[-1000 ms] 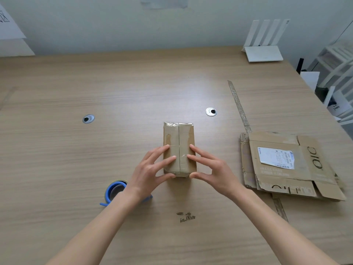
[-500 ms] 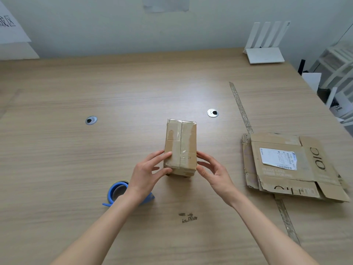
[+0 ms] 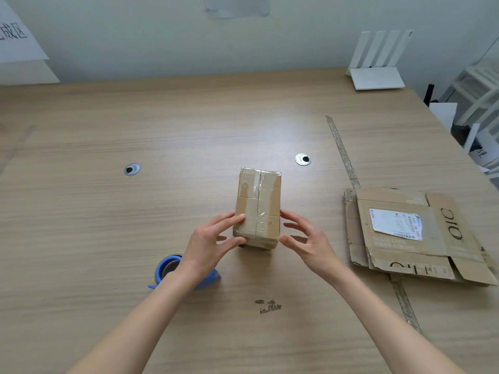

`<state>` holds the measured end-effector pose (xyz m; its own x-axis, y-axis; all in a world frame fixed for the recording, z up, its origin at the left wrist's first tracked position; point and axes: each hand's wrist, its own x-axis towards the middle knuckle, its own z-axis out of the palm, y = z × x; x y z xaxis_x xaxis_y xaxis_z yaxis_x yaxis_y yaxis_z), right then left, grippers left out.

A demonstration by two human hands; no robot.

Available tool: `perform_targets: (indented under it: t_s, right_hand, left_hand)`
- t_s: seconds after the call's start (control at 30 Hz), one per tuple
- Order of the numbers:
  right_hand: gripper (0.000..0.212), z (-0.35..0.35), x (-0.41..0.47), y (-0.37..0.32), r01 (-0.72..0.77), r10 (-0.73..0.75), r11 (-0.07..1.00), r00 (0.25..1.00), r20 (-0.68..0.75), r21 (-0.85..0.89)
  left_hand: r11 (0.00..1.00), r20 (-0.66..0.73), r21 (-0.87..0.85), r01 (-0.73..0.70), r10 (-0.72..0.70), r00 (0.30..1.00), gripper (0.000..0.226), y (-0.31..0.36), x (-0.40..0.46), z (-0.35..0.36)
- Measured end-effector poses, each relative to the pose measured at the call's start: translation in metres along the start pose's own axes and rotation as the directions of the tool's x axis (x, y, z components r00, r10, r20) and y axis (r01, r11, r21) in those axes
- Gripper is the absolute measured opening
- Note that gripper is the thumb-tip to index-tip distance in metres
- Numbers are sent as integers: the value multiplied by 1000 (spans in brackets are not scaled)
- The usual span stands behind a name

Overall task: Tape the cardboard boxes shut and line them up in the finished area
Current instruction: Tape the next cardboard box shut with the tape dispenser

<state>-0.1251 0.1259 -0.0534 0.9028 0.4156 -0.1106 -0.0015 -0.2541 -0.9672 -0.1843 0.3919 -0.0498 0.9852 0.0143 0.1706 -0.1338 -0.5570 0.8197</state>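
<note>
A small brown cardboard box [image 3: 258,209], taped along its top seam, stands at the middle of the wooden table [image 3: 108,238], its near end raised a little. My left hand [image 3: 209,241] grips its left near side with thumb and fingers. On the right near side, the fingertips of my right hand [image 3: 305,241] press against it. A blue tape dispenser [image 3: 166,269] lies on the table just behind my left wrist, partly hidden by it.
A flattened cardboard box [image 3: 405,233] with a white label lies at the right. A long tape strip [image 3: 340,147] runs along the table. A white router [image 3: 378,76] stands at the back right. A paper sign [image 3: 16,36] hangs at the far left.
My hands slid from the box's top to its sides. The box rose at its near end and shifted a little toward the far side.
</note>
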Motion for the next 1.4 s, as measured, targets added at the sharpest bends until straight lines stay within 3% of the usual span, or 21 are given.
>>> perform_targets:
  t_s: [0.13,0.33,0.57,0.73,0.87,1.0,1.1,1.2,1.3,1.4]
  right_hand:
    - [84,-4,8,-3,82,-89,973,996,-26,-214]
    - [91,-6,16,-2,212,-224,893,974,16,-398]
    - [68,-7,19,0,197,-198,909,980,34,-368]
    - [63,0,5,-4,216,-248,911,967,-49,-351]
    - [64,8,-17,0,243,-330,860,936,-125,-448]
    - [58,36,-39,2,156,-332,843,904,-270,-515]
    - [69,55,-46,1,23,-169,912,930,-326,-409]
    - [75,71,-47,-6,-34,-16,986,955,-297,-163]
    - [77,83,-46,-11,-94,114,992,957,-266,88]
    - [73,85,-41,-13,-106,164,970,951,-262,220]
  left_hand:
    - [998,20,55,-28,27,999,49,0,5,-3]
    - [970,126,201,-135,111,986,51,-10,11,-14]
    - [933,121,310,-184,153,981,51,-17,13,-22]
    - [944,91,287,-165,144,985,50,-17,12,-20]
    - [952,80,267,-148,131,988,49,-11,14,-15]
    - [963,62,234,-136,124,990,48,-4,17,-5]
    - [966,48,230,-120,112,993,48,-1,17,-1]
    - [976,33,193,-98,94,995,49,1,16,1]
    - [982,28,164,-92,89,996,48,3,13,5]
    - [980,18,180,-86,85,996,47,2,11,5]
